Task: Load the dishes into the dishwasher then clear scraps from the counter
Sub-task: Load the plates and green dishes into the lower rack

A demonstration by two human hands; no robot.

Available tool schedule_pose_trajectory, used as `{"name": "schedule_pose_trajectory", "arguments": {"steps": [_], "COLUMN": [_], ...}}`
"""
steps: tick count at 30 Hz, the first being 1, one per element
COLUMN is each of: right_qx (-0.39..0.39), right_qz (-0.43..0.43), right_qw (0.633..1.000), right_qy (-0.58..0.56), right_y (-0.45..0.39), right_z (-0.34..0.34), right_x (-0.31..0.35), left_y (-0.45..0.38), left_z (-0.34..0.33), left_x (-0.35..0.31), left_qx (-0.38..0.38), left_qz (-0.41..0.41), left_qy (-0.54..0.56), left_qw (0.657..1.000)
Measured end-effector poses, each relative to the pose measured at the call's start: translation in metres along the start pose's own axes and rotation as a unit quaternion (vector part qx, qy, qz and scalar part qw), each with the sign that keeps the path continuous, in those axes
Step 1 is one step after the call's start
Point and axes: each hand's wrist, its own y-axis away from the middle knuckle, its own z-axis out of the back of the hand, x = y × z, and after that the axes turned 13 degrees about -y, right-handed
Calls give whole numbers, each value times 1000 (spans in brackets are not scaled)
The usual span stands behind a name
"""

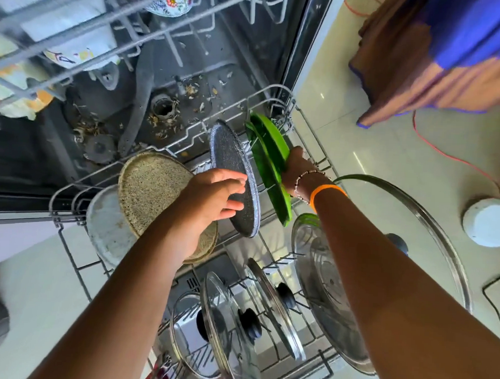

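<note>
No text, label, brand or number can be read anywhere — the plates, glass lids and dishwasher racks carry only patterns and plain surfaces, nothing written.

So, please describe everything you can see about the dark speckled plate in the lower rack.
The dark speckled plate is round and flat, dark grey with fine pale flecks and a slightly lighter rim; it looks like stone-effect coating. It stands on edge, tilted, in the lower rack, between the beige speckled plate and the green plates. The left hand touches its face, fingers spread on it.
</note>
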Motion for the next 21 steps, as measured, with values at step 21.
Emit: {"name": "schedule_pose_trajectory", "arguments": {"steps": [21], "right_qx": [17], "right_qz": [164], "right_qw": [910], "right_qy": [-381], "right_y": [161], "right_z": [16], "right_x": [11], "left_y": [90], "left_z": [-41], "left_x": [0], "left_qx": [-127], "left_qz": [21], "left_qy": [165], "left_qw": [978]}}
